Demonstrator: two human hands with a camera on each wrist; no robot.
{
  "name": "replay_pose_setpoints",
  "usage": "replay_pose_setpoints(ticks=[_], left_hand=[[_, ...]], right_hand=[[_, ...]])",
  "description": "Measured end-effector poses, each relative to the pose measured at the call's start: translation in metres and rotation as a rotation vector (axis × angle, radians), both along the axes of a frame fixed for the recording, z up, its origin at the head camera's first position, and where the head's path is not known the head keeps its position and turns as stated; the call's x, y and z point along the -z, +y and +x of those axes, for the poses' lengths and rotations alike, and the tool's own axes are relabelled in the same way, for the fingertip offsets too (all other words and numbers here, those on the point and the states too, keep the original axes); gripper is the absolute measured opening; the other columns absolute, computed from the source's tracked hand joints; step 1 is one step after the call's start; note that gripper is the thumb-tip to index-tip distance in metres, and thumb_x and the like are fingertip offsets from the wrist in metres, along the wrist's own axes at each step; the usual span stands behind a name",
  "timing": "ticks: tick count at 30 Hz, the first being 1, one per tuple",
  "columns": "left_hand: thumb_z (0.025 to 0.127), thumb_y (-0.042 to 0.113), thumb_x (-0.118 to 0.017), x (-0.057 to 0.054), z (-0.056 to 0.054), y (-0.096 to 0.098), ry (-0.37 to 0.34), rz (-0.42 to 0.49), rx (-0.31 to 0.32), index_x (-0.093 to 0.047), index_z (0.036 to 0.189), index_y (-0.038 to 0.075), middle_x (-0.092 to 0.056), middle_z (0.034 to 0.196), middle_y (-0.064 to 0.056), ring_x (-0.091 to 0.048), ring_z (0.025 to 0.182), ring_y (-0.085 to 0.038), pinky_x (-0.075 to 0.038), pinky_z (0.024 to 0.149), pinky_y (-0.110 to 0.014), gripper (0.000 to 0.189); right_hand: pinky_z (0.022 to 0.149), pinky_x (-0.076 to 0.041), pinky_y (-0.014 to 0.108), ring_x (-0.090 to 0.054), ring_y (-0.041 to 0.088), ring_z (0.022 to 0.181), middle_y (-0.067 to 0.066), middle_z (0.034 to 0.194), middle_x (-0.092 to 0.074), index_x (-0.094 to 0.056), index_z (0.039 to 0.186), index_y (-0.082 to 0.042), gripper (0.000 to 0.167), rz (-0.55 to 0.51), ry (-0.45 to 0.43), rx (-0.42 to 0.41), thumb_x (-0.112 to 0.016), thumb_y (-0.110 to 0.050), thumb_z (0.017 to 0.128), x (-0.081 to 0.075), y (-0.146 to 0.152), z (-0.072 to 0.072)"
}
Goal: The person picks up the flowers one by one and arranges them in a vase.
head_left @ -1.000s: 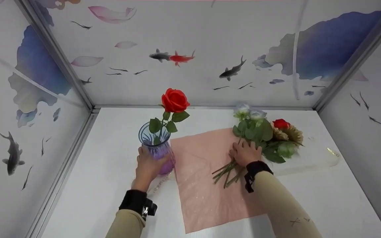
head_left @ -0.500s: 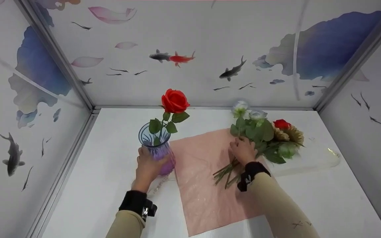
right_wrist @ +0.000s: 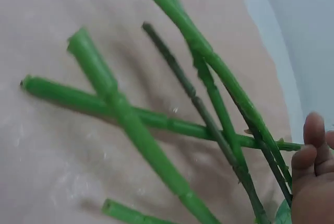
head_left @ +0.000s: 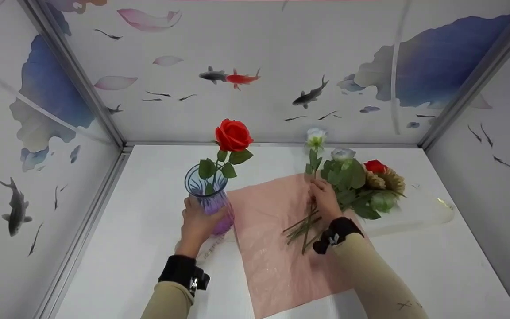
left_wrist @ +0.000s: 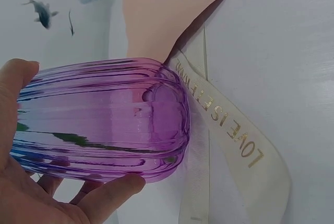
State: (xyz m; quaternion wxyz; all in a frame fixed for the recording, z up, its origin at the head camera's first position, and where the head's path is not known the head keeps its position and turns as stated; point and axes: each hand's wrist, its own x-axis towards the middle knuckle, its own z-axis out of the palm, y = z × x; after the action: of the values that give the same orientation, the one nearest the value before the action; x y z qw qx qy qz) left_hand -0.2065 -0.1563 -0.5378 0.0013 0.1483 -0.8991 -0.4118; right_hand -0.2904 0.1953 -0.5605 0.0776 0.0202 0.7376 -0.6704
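My left hand (head_left: 197,225) grips the side of a blue-to-purple glass vase (left_wrist: 125,114), thumb and fingers around it. A single red rose (head_left: 233,135) with green leaves stands in the vase, leaning right. Over the pink wrapping paper (head_left: 272,257), my right hand (head_left: 327,201) pinches the stem of a white flower (head_left: 316,138), whose bloom stands apart from the others. Beside that hand lies a bunch of flowers (head_left: 348,175). Bare green stems (right_wrist: 151,151) cross over the paper in the right wrist view; the hand shows only at that view's edge.
A cream ribbon (left_wrist: 229,125) with gold lettering lies by the vase base. Another pale translucent strip (head_left: 414,221) lies at the right of the white table (head_left: 450,270). Printed wall panels (head_left: 277,40) enclose the back and sides.
My right hand has shifted slightly left, and the white flower has come away from the bunch, moving left and upright. The left hand and vase have stayed in place.
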Motion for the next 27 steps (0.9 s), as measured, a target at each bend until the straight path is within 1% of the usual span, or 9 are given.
replay_pose_setpoints(ticks=[2,4,6,8,10,14,17,21,27], left_hand=[[0.085,0.051,-0.076,0.0,0.0,0.0,-0.003,-0.002,-0.001,-0.012,0.156,-0.007,-0.029,0.152,-0.027,-0.036,0.139,-0.05,-0.042,0.106,-0.067,0.112],[0.085,0.051,-0.076,-0.001,0.0,0.001,-0.006,0.001,-0.001,-0.011,0.156,-0.007,-0.028,0.152,-0.027,-0.036,0.139,-0.05,-0.041,0.107,-0.067,0.112],[0.085,0.051,-0.076,0.0,0.0,0.001,-0.003,-0.001,-0.001,-0.012,0.156,-0.007,-0.029,0.152,-0.027,-0.036,0.139,-0.05,-0.041,0.107,-0.066,0.111],[0.085,0.05,-0.076,-0.001,-0.001,0.001,-0.003,0.003,0.0,-0.011,0.156,-0.007,-0.028,0.152,-0.027,-0.036,0.139,-0.05,-0.041,0.107,-0.066,0.112],[0.085,0.049,-0.076,0.0,-0.001,0.001,0.001,-0.002,0.001,-0.011,0.156,-0.007,-0.029,0.152,-0.027,-0.036,0.139,-0.05,-0.041,0.107,-0.066,0.112],[0.085,0.049,-0.077,0.001,-0.001,0.001,0.004,0.0,-0.002,-0.01,0.156,-0.006,-0.029,0.151,-0.026,-0.037,0.139,-0.05,-0.042,0.106,-0.067,0.112],[0.085,0.049,-0.076,0.001,0.0,0.001,0.015,-0.002,0.002,-0.011,0.156,-0.006,-0.029,0.151,-0.026,-0.038,0.138,-0.05,-0.042,0.105,-0.067,0.111],[0.085,0.047,-0.077,0.0,0.001,0.001,0.033,-0.008,0.011,-0.013,0.155,-0.008,-0.029,0.15,-0.028,-0.038,0.136,-0.052,-0.043,0.105,-0.067,0.109],[0.086,0.047,-0.076,0.0,0.001,0.001,0.017,-0.016,0.018,-0.012,0.155,-0.008,-0.027,0.152,-0.029,-0.037,0.137,-0.052,-0.042,0.106,-0.066,0.109]], right_hand=[[0.077,-0.051,0.036,-0.062,0.025,0.078,0.022,0.1,-0.055,-0.034,0.156,0.003,0.048,-0.09,-0.019,0.018,-0.039,-0.016,0.111,-0.009,-0.002,0.005],[0.09,-0.054,0.044,-0.067,0.037,0.093,0.023,0.098,-0.059,-0.033,0.156,0.003,0.049,-0.172,-0.036,0.024,-0.039,-0.014,0.111,-0.017,-0.003,0.01],[0.103,-0.05,0.048,-0.063,0.043,0.115,0.024,0.112,-0.061,-0.031,0.158,0.001,0.049,-0.244,-0.047,0.025,-0.038,-0.015,0.112,-0.019,-0.003,0.012],[0.114,-0.04,0.054,-0.05,0.048,0.133,0.029,0.132,-0.054,-0.03,0.158,0.0,0.049,-0.308,-0.055,0.025,-0.036,-0.015,0.112,-0.018,-0.003,0.012],[0.117,-0.036,0.052,-0.046,0.047,0.137,0.028,0.141,-0.05,-0.033,0.157,0.0,0.048,-0.358,-0.064,0.043,-0.038,-0.016,0.112,-0.017,-0.002,0.011],[0.11,-0.046,0.045,-0.062,0.034,0.121,0.018,0.135,-0.055,-0.043,0.149,-0.001,0.043,-0.363,-0.046,0.107,-0.048,-0.014,0.109,-0.011,0.0,0.007],[0.092,-0.056,0.035,-0.07,0.022,0.096,0.01,0.122,-0.057,-0.047,0.138,-0.001,0.035,-0.325,-0.021,0.164,-0.055,-0.012,0.106,-0.008,0.002,0.003],[0.068,-0.056,0.027,-0.066,0.017,0.073,0.014,0.113,-0.054,-0.046,0.129,0.0,0.029,-0.329,0.01,0.229,-0.059,-0.008,0.103,-0.006,0.004,0.0],[0.06,-0.053,0.025,-0.06,0.017,0.065,0.01,0.107,-0.051,-0.037,0.137,0.002,0.042,-0.34,-0.022,0.276,-0.058,-0.005,0.103,-0.017,0.008,0.0]])
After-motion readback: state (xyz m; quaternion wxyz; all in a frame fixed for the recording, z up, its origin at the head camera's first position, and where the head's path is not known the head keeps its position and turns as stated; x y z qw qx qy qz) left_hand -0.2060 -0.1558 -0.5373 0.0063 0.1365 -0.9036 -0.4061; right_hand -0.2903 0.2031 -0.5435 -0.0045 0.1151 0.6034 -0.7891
